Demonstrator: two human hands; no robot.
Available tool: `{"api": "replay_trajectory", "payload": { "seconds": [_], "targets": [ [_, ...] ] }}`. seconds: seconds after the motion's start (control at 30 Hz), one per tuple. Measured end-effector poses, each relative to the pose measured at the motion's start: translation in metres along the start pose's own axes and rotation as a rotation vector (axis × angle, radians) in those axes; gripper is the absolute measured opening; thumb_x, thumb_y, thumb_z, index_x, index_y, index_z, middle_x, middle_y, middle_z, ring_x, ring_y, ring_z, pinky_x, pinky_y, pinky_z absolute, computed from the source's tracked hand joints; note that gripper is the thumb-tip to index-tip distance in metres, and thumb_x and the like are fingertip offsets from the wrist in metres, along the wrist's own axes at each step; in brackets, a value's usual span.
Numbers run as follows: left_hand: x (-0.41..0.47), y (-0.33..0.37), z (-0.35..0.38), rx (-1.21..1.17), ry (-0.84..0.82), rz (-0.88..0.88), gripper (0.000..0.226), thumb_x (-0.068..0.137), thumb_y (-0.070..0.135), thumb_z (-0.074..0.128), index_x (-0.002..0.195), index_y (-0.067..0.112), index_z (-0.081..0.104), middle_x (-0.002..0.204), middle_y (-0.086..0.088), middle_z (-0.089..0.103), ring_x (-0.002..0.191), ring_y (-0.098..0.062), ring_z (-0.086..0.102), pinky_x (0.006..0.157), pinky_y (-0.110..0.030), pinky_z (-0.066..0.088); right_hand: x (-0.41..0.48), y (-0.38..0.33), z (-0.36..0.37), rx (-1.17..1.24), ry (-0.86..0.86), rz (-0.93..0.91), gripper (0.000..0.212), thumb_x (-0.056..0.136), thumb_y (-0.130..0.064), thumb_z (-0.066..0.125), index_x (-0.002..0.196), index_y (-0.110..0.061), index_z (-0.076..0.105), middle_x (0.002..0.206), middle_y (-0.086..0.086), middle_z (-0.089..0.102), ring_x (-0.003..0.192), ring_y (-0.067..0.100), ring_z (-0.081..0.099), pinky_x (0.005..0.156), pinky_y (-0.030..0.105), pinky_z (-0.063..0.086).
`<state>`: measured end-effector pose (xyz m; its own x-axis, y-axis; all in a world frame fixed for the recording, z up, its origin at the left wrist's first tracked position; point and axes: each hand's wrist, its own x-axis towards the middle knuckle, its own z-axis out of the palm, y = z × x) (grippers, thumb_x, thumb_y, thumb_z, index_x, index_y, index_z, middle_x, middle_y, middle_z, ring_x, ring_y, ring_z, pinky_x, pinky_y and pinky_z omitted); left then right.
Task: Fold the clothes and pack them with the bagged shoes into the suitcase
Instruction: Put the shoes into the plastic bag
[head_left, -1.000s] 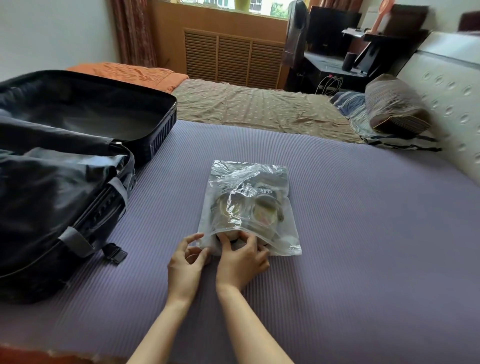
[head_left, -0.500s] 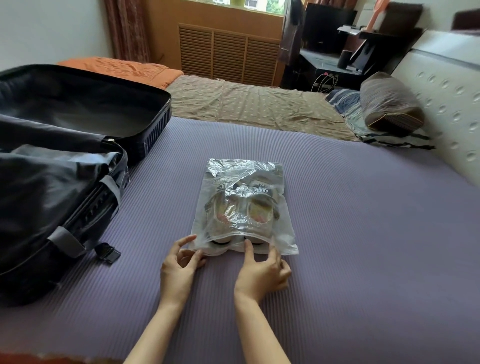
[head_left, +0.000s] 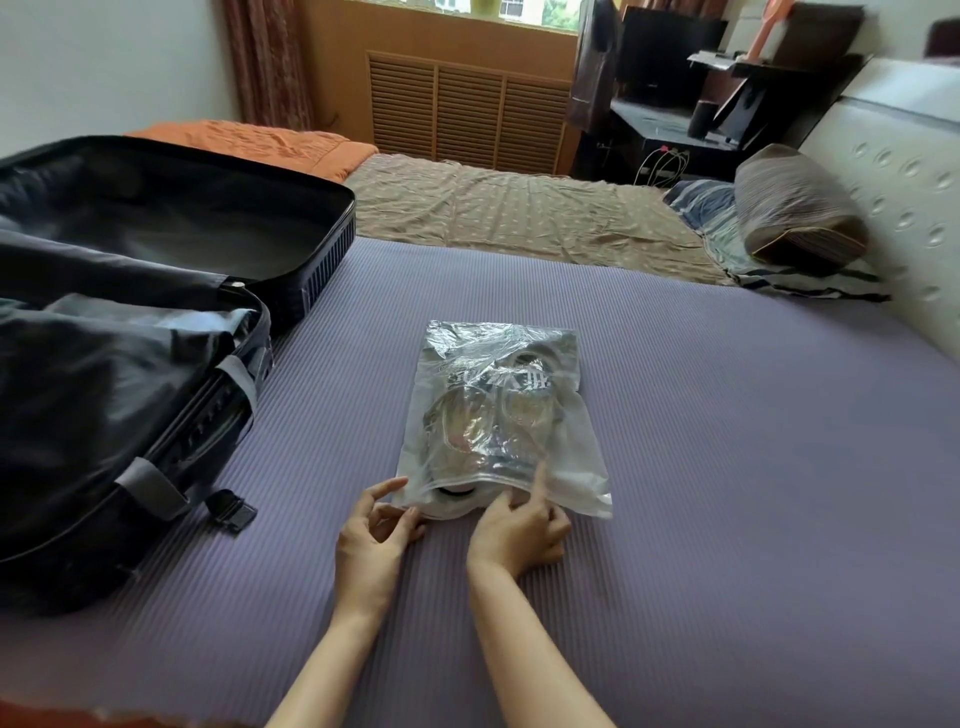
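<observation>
While pinching near-left corner of bagged shoes (head_left: 498, 415) with left hand (head_left: 371, 535), pressing its near edge with straight index of right hand (head_left: 519, 530), other fingers curled. Bag flat on purple mat (head_left: 727, 467); open suitcase (head_left: 311, 244) at left, buckle (head_left: 232, 509) between it and left hand; pillow (head_left: 795, 208) far right

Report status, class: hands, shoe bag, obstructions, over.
Left hand pinches near corner of shoe bag; right hand presses its seal with index finger. Bag flat on mat, outside open suitcase. Nothing blocking.
</observation>
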<state>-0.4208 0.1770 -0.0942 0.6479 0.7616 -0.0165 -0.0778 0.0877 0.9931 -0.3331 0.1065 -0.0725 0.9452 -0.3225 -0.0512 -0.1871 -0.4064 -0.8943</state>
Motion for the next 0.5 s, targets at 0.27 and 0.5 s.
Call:
{"api": "replay_trajectory", "payload": {
  "seconds": [0.27, 0.5],
  "targets": [
    [0.002, 0.001, -0.001, -0.016, 0.003, 0.002, 0.034, 0.086, 0.001, 0.063, 0.109, 0.026, 0.061, 0.083, -0.01, 0.067, 0.078, -0.015, 0.069, 0.073, -0.024, 0.057, 0.002, 0.036, -0.039, -0.528, -0.221, -0.638, 0.037, 0.079, -0.026, 0.069, 0.116, -0.03, 0.067, 0.12, -0.014, 0.062, 0.106, 0.02, 0.036, 0.084, 0.04, 0.033],
    [0.003, -0.002, -0.001, -0.024, 0.013, -0.015, 0.035, 0.086, -0.001, 0.062, 0.106, 0.028, 0.062, 0.082, -0.01, 0.064, 0.078, -0.014, 0.068, 0.075, -0.027, 0.057, 0.01, 0.055, -0.065, -0.731, -0.107, -0.965, 0.03, 0.083, -0.034, 0.038, 0.086, -0.03, 0.068, 0.095, -0.01, 0.064, 0.102, 0.022, 0.045, 0.081, 0.037, 0.029]
  ]
}}
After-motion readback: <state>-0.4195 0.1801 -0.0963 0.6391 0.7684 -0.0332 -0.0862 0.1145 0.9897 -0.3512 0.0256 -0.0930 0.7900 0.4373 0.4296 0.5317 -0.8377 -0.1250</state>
